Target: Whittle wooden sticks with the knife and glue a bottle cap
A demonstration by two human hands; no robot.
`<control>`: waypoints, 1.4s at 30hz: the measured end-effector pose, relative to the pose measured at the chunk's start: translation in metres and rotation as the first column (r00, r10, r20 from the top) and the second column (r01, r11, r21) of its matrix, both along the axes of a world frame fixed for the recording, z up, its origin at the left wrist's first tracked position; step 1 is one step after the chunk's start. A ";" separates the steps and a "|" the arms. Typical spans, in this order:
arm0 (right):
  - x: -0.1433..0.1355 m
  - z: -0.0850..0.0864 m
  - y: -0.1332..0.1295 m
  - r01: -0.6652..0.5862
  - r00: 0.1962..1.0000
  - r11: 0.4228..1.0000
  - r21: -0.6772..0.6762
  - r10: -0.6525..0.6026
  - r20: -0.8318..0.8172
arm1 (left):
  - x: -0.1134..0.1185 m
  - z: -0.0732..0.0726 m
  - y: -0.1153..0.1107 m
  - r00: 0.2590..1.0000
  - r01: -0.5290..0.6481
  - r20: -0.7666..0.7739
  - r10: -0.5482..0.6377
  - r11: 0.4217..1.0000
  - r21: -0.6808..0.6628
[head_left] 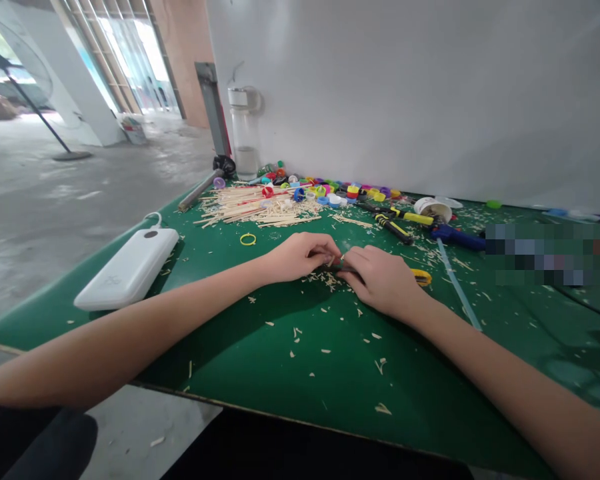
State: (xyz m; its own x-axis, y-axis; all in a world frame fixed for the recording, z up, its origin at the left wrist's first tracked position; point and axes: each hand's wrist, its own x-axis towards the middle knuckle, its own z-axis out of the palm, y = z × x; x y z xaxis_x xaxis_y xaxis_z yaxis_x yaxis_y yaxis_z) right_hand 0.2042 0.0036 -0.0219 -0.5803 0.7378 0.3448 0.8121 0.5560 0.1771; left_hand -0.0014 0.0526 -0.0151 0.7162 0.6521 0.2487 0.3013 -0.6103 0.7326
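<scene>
My right hand is wrapped round a utility knife; its yellow handle end sticks out behind the palm and its dark blade end points left. Fingers pinched, my left hand meets the knife tip just above the table. Whatever lies between the left fingertips is too small and covered to name. Pale wood shavings are heaped under both hands on the green tabletop. Beyond the left hand lies a thin yellow plastic ring.
A white power bank with a cable rests at the left. Wooden sticks and colourful bottle caps spread along the back, near a clear bottle. Yellow-black pliers, a tipped white cup and a translucent glue stick lie right.
</scene>
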 end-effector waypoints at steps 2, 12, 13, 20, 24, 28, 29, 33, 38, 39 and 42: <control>-0.001 -0.001 -0.002 0.011 1.000 0.999 0.051 -0.010 -0.007 | -0.001 0.000 0.002 1.000 0.021 0.022 -0.021 0.999 -0.036; -0.002 -0.001 -0.001 -0.006 1.000 0.999 0.043 0.006 0.011 | 0.000 0.002 0.003 0.998 0.062 -0.009 -0.062 0.998 -0.022; -0.002 -0.002 -0.002 -0.001 1.000 0.997 0.071 0.000 0.010 | 0.000 0.001 0.003 0.998 0.059 -0.011 -0.059 0.998 -0.017; -0.004 -0.001 -0.002 0.011 1.000 0.994 0.105 -0.012 0.011 | -0.003 -0.003 0.008 1.000 0.003 -0.028 -0.002 0.998 0.055; -0.003 0.001 0.003 -0.002 1.000 1.000 0.005 0.002 0.029 | -0.001 -0.002 0.006 0.998 -0.020 -0.060 0.026 0.994 0.106; -0.003 -0.001 0.003 0.008 1.000 0.997 0.075 -0.010 0.027 | 0.000 -0.001 0.006 0.998 -0.028 -0.048 0.035 0.990 0.136; -0.004 -0.002 0.002 0.016 1.000 0.993 0.116 -0.019 0.022 | 0.000 -0.001 0.006 0.999 -0.031 -0.038 0.036 0.991 0.134; -0.004 -0.002 0.000 0.006 1.000 0.988 0.157 -0.009 0.022 | 0.000 -0.001 0.007 0.998 -0.061 -0.021 0.065 0.990 0.129; -0.005 0.004 0.006 0.018 1.000 1.000 0.022 -0.018 0.019 | -0.001 -0.001 0.007 0.994 -0.095 -0.045 0.102 0.987 0.132; -0.005 0.005 0.008 0.023 1.000 1.000 -0.003 -0.023 0.015 | -0.001 -0.001 0.007 0.994 -0.094 -0.046 0.101 0.985 0.142; -0.005 0.006 0.010 0.027 1.000 0.998 -0.056 -0.026 0.017 | 0.000 -0.002 0.006 0.994 -0.084 -0.053 0.094 0.982 0.168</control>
State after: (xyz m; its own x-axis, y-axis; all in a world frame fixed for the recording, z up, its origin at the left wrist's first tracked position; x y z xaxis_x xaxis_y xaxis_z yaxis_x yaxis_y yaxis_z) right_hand 0.1994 0.0131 -0.0163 -0.5655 0.7710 0.2928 0.8239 0.5438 0.1595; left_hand -0.0018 0.0582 -0.0166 0.6742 0.6672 0.3167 0.4005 -0.6905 0.6023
